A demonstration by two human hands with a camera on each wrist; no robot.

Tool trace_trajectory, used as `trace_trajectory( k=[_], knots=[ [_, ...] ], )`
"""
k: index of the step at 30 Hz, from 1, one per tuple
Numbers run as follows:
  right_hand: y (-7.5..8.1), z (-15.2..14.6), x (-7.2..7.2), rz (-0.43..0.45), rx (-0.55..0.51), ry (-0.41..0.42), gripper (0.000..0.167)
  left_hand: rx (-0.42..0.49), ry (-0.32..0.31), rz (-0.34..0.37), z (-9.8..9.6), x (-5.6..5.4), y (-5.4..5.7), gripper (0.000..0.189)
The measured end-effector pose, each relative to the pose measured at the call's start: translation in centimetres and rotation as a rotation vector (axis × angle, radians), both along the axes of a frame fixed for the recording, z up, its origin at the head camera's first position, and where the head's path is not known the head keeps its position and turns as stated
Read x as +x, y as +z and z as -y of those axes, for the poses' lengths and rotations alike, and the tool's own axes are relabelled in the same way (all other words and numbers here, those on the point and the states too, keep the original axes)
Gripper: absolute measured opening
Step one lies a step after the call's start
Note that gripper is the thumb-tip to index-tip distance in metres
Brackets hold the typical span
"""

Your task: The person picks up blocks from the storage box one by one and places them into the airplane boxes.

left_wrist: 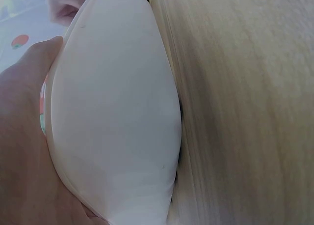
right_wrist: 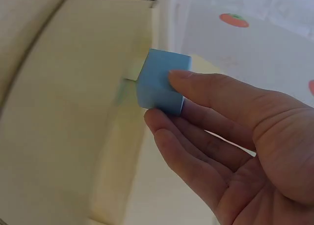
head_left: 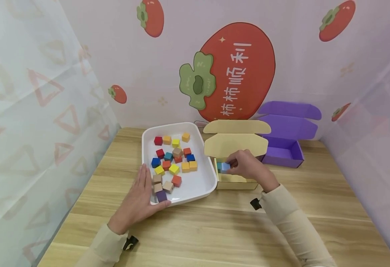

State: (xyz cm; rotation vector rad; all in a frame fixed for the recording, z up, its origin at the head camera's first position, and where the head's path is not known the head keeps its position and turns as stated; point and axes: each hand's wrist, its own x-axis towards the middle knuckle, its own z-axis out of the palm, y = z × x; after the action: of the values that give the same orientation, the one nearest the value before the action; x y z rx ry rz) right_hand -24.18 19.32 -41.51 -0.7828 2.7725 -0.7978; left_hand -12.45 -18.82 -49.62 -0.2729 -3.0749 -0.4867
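My right hand [head_left: 246, 165] pinches a light blue cube [right_wrist: 162, 80] between thumb and fingers, over the open yellow cardboard box [head_left: 236, 185]. Beside that cube, at the box's left inner side, a teal cube [head_left: 219, 167] shows. My left hand [head_left: 138, 196] lies with straight fingers along the left rim of the white tray [head_left: 203, 185], its thumb at the near corner. In the left wrist view that thumb touches the tray's rim [left_wrist: 55, 87]. Several coloured cubes lie in the tray, among them a purple cube [head_left: 162, 196] by the thumb and a red cube [head_left: 176, 180].
An open purple box [head_left: 283, 161] stands behind and right of the yellow one, its lid raised. The yellow box's lid [head_left: 236, 144] stands up at the back. Patterned cloth [head_left: 161, 74] hangs behind the wooden table [head_left: 195, 233] and along both sides.
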Motion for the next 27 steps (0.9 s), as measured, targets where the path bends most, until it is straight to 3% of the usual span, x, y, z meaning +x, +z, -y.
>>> trace_trajectory(
  k=[7,11,27],
  knots=[
    [-3.6,-0.1,-0.6,0.001,-0.009,0.003,0.017,-0.005,-0.007,0.005,0.0,-0.1,0.1,0.137],
    [-5.0,-0.1,-0.8,-0.003,-0.038,-0.021,0.020,-0.004,-0.009,0.010,-0.1,-0.1,0.0,0.137],
    [-5.8,1.0,-0.5,-0.058,-0.097,-0.124,0.027,-0.011,0.001,0.014,-0.1,0.0,0.2,0.137]
  ],
)
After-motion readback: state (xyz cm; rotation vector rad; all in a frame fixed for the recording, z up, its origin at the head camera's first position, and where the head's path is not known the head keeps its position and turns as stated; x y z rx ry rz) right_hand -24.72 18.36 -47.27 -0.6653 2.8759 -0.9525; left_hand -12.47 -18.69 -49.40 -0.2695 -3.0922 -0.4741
